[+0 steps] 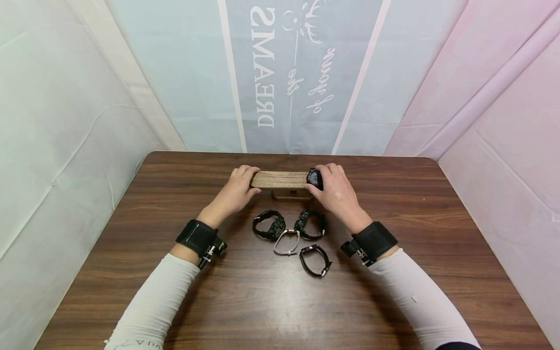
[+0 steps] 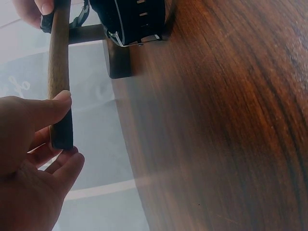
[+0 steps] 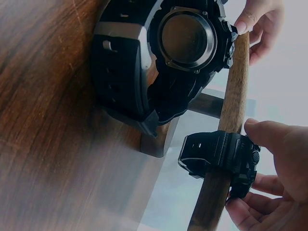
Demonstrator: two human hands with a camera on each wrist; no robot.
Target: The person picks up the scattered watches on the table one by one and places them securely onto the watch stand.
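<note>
A wooden T-bar watch stand (image 1: 280,180) stands near the table's far edge, its base (image 1: 290,195) partly showing below. My left hand (image 1: 236,189) pinches the bar's left end, thumb on the near side and fingers behind, as the left wrist view shows. Looped round the right part of the bar is a black digital watch (image 1: 314,179), which my right hand (image 1: 339,192) holds between thumb and fingers. In front of the stand lie two chunky dark watches (image 1: 276,227), a slim white-banded watch (image 1: 286,253) and a slim black watch (image 1: 327,265), all buckled into loops.
The brown wood table (image 1: 245,306) runs back to a pale blue printed curtain (image 1: 284,136). White sheets (image 1: 57,121) hang at both sides. Each wrist wears a black strap (image 1: 199,238) with a small camera. One chunky watch (image 3: 187,38) looms close in the right wrist view.
</note>
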